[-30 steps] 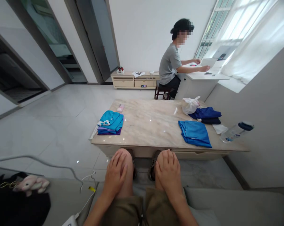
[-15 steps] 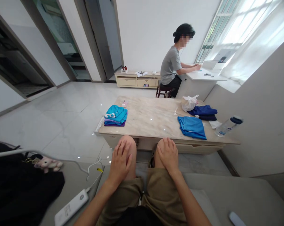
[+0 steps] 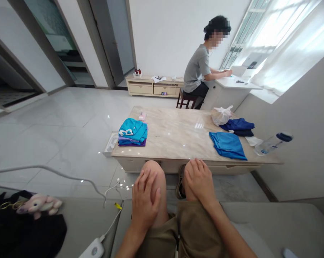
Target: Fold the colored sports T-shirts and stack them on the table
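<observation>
My left hand [image 3: 145,199] lies on my left knee with the fingers spread and nothing in them. On the other knee rests my right hand [image 3: 201,181], also empty, its fingers stretched out. Ahead of both knees is a low marble-topped table [image 3: 175,138]. A stack of folded clothes [image 3: 133,132], turquoise on top and purple below, lies at its left end. To the right is a folded blue cloth [image 3: 228,145], apart from my hands. Dark blue folded clothes [image 3: 238,126] sit behind it, beside a white plastic bag [image 3: 222,115].
A clear bottle [image 3: 272,144] with a blue lid stands at the table's right end. On the sofa are a white power bank [image 3: 93,249] with a cable and a pink plush toy [image 3: 39,205]. Another person [image 3: 201,68] sits at a white desk [image 3: 238,84] by the window.
The view has shifted, so the person, table and wall appear moved slightly. My hands stay on my knees, and the clothes keep their places on the table.
</observation>
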The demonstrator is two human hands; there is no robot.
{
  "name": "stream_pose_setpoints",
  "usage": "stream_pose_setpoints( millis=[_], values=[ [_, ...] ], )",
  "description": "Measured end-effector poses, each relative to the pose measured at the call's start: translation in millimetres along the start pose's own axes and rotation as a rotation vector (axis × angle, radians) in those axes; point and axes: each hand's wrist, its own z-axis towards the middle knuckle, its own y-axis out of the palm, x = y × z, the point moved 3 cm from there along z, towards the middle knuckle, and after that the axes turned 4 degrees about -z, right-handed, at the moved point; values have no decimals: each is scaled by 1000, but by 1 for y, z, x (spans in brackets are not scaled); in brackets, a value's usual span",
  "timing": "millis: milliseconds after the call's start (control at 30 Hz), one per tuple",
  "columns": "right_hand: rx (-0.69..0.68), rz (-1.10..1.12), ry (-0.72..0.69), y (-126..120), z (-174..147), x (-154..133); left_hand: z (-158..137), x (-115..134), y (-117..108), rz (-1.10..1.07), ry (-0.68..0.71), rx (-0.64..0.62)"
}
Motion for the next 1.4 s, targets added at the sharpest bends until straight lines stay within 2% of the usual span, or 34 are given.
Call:
stream_pose_setpoints(
  millis=[233,400,533,667,767,933,1100,1267,1400],
  values=[
    [-21,-56,-21,-25,22,-50,-4,-10,-7,-49,41,-7],
    [-19,-20,-18,-35,27,-59,-6,-7,-4,-28,44,-27],
    [-12,5,-32,-45,13,-58,1,1,3,-5,45,-57],
    [31,38,-77,-63,-4,-41,6,21,13,42,29,-57],
    [23,68,-38,-71,-2,-11,5,40,21,87,67,-70],
    [-17,228,-110,-59,18,44,5,61,29,127,114,-113],
    [83,458,-11,-43,11,74,8,57,24,142,82,-133],
    [134,511,27,-41,-8,83,10,40,16,116,65,-145],
    [119,541,41,-40,-5,89,25,39,19,81,40,-116]
  ],
)
